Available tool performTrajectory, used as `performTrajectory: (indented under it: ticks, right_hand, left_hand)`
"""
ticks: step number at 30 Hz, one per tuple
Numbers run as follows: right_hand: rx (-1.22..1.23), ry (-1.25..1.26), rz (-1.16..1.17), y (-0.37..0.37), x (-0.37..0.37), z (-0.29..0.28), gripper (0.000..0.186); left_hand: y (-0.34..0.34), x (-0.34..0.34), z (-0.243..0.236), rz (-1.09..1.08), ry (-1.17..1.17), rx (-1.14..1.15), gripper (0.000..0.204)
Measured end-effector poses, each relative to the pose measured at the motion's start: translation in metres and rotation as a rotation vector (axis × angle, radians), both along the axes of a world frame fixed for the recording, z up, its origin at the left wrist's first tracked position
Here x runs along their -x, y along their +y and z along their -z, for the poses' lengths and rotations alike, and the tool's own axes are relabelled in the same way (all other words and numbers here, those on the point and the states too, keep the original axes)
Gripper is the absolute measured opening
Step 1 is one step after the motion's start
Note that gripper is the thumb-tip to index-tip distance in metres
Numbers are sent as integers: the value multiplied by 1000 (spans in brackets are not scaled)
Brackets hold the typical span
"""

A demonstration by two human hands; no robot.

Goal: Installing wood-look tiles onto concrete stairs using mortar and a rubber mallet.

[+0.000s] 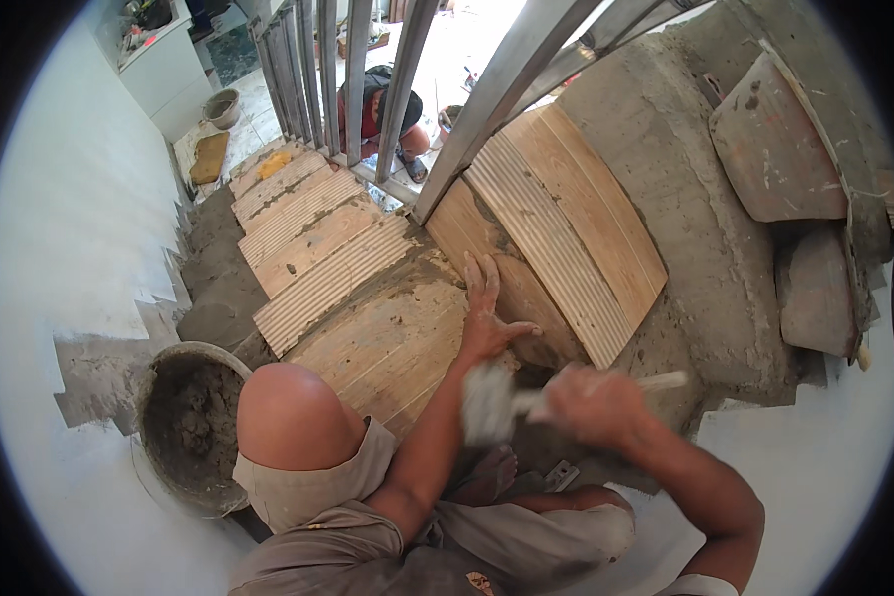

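Note:
My left hand (491, 320) lies with fingers spread against a smooth wood-look tile (526, 298) that stands as a stair riser below a ribbed tread edge. In my right hand (596, 405) is a mallet (489, 403), its head pale and smeared by motion, its light handle sticking out past my fist. The mallet head hangs just below my left wrist, beside the lower edge of the riser tile. Under my left forearm lies a mortar-smeared tread tile (377, 363). Whether the mallet touches anything is hidden by the blur.
A bucket of wet mortar (154, 417) stands by my left knee. Tiled steps (308, 214) descend at far left, beside metal railing bars (407, 89). Another person (392, 109) crouches beyond the railing. Mortar-stained tubs (780, 144) sit on rough cement steps at right.

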State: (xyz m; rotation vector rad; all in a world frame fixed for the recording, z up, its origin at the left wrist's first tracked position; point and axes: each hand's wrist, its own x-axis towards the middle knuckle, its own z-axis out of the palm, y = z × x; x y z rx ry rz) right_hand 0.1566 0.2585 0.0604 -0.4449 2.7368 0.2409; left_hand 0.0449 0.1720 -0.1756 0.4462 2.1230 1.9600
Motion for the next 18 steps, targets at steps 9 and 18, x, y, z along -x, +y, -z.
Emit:
performTrajectory:
  ticks: [9, 18]
  right_hand:
    - [223, 44, 119, 6, -31, 25, 47]
    - [721, 132, 668, -5, -145, 174, 54]
  left_hand:
    - [-3, -2, -16, 18, 52, -42, 148]
    - [-6, 1, -2, 77, -28, 29, 146]
